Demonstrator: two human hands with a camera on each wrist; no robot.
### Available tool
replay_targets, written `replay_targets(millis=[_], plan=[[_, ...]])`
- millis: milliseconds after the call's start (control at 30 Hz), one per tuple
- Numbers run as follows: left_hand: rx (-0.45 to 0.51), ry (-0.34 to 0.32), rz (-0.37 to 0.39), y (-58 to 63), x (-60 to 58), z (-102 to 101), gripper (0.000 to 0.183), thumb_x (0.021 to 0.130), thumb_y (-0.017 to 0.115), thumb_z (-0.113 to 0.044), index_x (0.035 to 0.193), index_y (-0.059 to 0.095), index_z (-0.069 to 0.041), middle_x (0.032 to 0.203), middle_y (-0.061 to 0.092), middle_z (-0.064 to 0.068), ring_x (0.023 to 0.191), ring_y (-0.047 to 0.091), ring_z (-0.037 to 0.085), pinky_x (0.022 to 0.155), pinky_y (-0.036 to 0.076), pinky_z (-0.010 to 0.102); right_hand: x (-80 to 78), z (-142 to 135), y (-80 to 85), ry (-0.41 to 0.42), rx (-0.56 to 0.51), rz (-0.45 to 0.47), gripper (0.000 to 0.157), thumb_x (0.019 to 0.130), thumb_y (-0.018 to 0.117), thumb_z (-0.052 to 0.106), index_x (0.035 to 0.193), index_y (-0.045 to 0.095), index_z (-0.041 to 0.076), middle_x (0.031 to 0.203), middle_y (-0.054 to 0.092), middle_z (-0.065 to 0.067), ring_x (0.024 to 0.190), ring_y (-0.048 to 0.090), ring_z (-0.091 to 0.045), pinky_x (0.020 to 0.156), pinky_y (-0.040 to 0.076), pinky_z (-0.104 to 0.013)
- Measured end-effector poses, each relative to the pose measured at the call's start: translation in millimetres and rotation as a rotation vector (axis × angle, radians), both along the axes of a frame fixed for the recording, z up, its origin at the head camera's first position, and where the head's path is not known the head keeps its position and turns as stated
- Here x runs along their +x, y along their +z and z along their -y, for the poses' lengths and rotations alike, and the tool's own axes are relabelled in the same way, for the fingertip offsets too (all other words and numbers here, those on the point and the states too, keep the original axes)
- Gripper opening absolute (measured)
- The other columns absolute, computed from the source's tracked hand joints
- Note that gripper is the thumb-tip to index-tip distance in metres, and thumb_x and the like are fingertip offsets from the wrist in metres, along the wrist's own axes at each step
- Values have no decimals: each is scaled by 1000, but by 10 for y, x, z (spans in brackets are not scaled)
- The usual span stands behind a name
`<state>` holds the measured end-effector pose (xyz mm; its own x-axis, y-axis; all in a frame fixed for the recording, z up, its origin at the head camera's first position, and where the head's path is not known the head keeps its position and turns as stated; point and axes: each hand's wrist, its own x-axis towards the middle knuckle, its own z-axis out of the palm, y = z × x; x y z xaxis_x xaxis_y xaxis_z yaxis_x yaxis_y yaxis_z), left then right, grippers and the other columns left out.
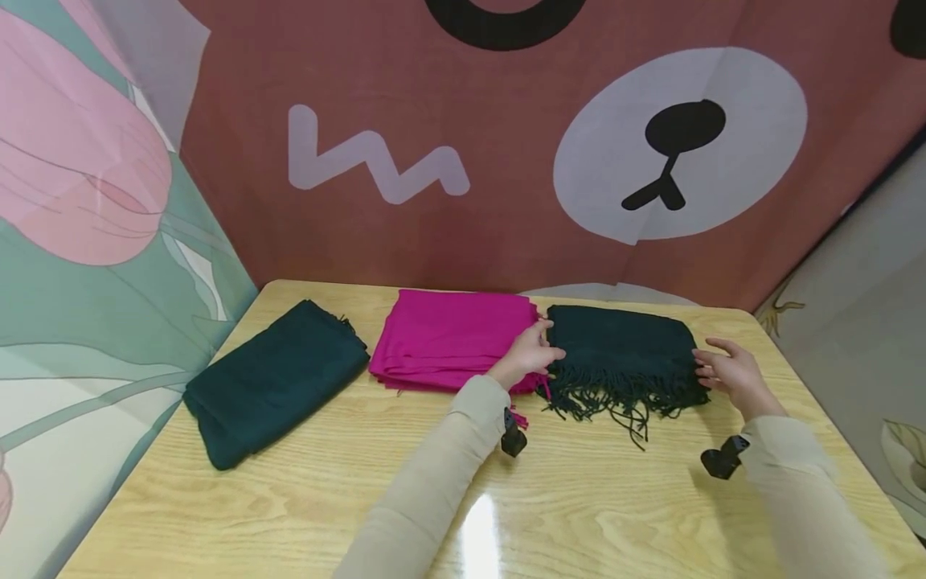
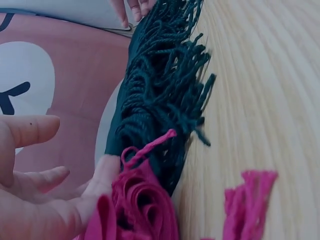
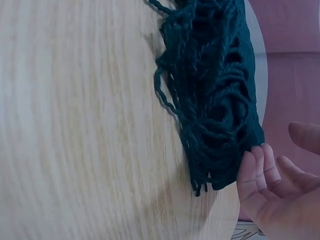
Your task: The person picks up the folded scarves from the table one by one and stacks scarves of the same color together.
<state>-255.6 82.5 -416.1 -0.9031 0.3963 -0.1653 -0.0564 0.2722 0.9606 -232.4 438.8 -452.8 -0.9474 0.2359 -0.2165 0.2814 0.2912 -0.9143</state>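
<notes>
A folded dark green scarf (image 1: pixel 622 338) with twisted fringe along its front lies at the back right. At its left end, my left hand (image 1: pixel 530 354) has its fingers extended between it and a folded magenta scarf (image 1: pixel 456 322). The left wrist view shows that hand (image 2: pixel 40 192) with fingers spread, holding nothing, close against the rolled magenta edge (image 2: pixel 145 205). My right hand (image 1: pixel 734 376) is at the green scarf's right end. In the right wrist view its fingertips (image 3: pixel 255 155) touch the scarf's corner, with the thumb apart.
Another folded dark green cloth (image 1: pixel 278 382) lies slanted on the left of the wooden table (image 1: pixel 318 498). A printed brown hanging (image 1: pixel 362 233) rises behind the table's back edge, with a floral hanging (image 1: pixel 79 305) on the left. Loose magenta fringe (image 2: pixel 247 205) lies on the wood.
</notes>
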Motion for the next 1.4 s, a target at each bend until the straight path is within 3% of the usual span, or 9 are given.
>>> replay_targets(millis=[133, 267, 367, 467, 567, 700, 933, 1167, 1400], plan=[[-53, 14, -1, -13, 2, -50, 63, 86, 62, -9, 141, 31, -8, 131, 42, 17, 116, 45, 26, 71, 52, 35, 62, 118, 129, -35, 17, 18, 73, 91, 53, 31, 144, 16, -1, 98, 54, -6, 66, 59, -5, 62, 51, -24], [-136, 6, -29, -34, -14, -65, 64, 86, 62, -11, 142, 30, -10, 137, 40, 16, 121, 43, 25, 72, 51, 33, 74, 178, 163, -90, 29, 57, 71, 90, 53, 32, 144, 19, 1, 99, 49, 0, 63, 54, 0, 59, 49, -20], [-205, 1, -65, -43, -26, -75, 64, 86, 62, -12, 142, 30, -10, 137, 41, 14, 108, 52, 20, 75, 48, 29, 105, 248, 215, -65, 58, 47, 68, 92, 49, 27, 143, 16, -4, 100, 47, -2, 57, 47, 1, 53, 45, -20], [-259, -6, -93, -34, -27, -94, 65, 86, 61, -13, 142, 29, -10, 138, 40, 11, 79, 60, 20, 73, 46, 28, 141, 325, 282, -42, 48, 32, 65, 93, 46, 21, 142, 13, -7, 79, 48, 3, 47, 36, -4, 45, 38, -24], [-313, -21, -108, -13, -24, -122, 66, 86, 60, -14, 143, 27, -10, 138, 40, 9, 58, 55, 20, 68, 45, 27, 160, 356, 316, -18, 43, 44, 65, 94, 44, 19, 143, 9, -7, 57, 37, 10, 41, 27, -6, 41, 31, -26], [-343, -33, -90, 6, -29, -158, 67, 87, 60, -15, 144, 26, -12, 137, 41, 8, 53, 53, 22, 58, 47, 28, 160, 345, 303, -16, 53, 69, 67, 94, 46, 21, 143, 9, -4, 49, 29, 11, 40, 25, -5, 39, 29, -26], [-258, -34, 10, -35, -27, -224, 68, 87, 60, -15, 145, 25, -17, 138, 39, 6, 55, 51, 20, 52, 50, 31, 153, 285, 257, -13, 85, 70, 67, 93, 46, 23, 143, 10, -5, 53, 31, 10, 43, 28, -5, 43, 32, -26], [-127, -23, 32, -122, -16, -245, 70, 85, 61, -7, 145, 25, -16, 141, 35, 6, 46, 42, 15, 52, 49, 29, 153, 268, 222, -20, 93, 77, 66, 94, 45, 24, 144, 11, -3, 55, 32, 10, 44, 27, -7, 44, 32, -27], [-66, -64, 65, -179, -25, -236, 74, 86, 61, -9, 146, 19, -16, 138, 39, 12, 70, 55, 17, 55, 49, 28, 165, 279, 225, -26, 95, 82, 69, 93, 48, 25, 143, 12, -4, 64, 40, 11, 44, 27, -8, 45, 32, -27]])
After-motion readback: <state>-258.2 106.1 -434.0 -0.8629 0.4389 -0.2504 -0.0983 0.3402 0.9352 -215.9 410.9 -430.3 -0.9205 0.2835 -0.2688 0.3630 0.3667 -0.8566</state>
